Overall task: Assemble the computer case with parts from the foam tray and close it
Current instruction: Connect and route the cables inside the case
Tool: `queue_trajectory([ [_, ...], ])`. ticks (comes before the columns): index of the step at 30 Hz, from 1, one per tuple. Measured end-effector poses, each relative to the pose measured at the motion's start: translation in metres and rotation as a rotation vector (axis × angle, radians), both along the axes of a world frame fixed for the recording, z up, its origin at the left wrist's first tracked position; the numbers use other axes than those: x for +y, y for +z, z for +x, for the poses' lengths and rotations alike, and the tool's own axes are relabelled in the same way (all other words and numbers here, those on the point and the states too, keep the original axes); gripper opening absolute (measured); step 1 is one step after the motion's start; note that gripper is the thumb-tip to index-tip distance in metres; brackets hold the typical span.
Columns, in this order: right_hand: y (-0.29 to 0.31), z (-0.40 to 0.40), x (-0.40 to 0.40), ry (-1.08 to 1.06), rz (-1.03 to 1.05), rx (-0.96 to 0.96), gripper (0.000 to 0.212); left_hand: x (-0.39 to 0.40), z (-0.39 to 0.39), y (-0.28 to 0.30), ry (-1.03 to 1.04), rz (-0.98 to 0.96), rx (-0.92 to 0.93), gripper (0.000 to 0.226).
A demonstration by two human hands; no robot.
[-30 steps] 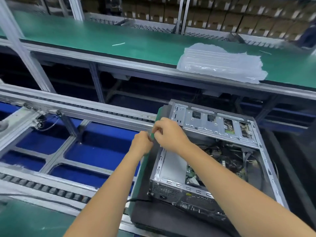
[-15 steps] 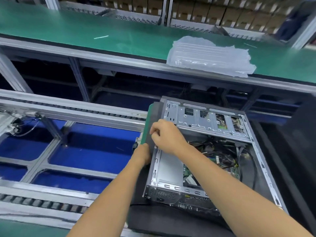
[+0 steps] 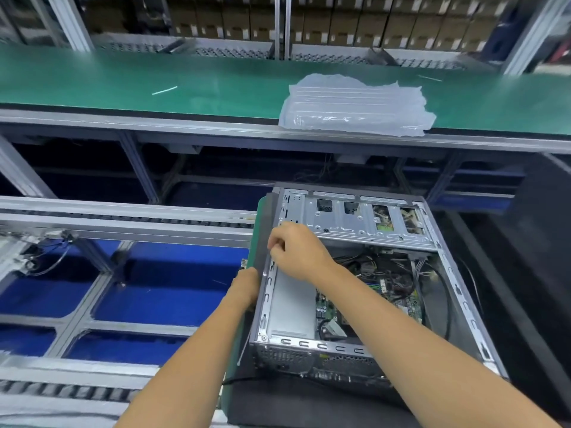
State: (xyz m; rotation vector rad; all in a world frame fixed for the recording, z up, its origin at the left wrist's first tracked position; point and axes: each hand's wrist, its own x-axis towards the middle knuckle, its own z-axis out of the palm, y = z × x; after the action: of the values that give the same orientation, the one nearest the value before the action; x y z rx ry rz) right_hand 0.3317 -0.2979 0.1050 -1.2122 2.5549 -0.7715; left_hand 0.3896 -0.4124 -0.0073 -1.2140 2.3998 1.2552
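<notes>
Left hand (image 3: 247, 284) now lower beside computer case (image 3: 457, 291), fingers hidden; right hand (image 3: 296, 251) fingers curled at its rim.

The computer case (image 3: 358, 220) is bare dull-grey metal; glossy clear plastic sheets (image 3: 355, 106) lie on a matt green belt (image 3: 154, 78).

Far green bench (image 3: 129, 78) – clear plastic sheet (image 3: 355, 108) at its front edge, thin white strip (image 3: 164, 90) lying left. Cardboard boxes (image 3: 340, 26) shelved behind. Roller conveyor (image 3: 129, 216) crosses blue floor (image 3: 173, 288).
</notes>
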Motion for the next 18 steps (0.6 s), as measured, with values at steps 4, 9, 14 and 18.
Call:
queue_trajectory([
  [4, 0.004, -0.002, 0.002, 0.005, -0.012, 0.007, 0.024, 0.002, 0.001, -0.002, -0.012, -0.101, -0.023, 0.027],
  [9, 0.003, -0.002, 0.005, 0.004, -0.02, 0.015, 0.025, 0.0, 0.002, -0.006, 0.01, -0.04, 0.062, 0.035],
  [14, 0.003, -0.007, 0.017, -0.023, -0.048, 0.0, 0.023, 0.0, 0.0, -0.007, -0.114, -0.087, 0.006, 0.025],
  [18, 0.008, -0.012, 0.029, -0.033, -0.069, -0.019, 0.023, -0.01, -0.002, 0.008, -0.255, -0.294, -0.093, 0.017],
])
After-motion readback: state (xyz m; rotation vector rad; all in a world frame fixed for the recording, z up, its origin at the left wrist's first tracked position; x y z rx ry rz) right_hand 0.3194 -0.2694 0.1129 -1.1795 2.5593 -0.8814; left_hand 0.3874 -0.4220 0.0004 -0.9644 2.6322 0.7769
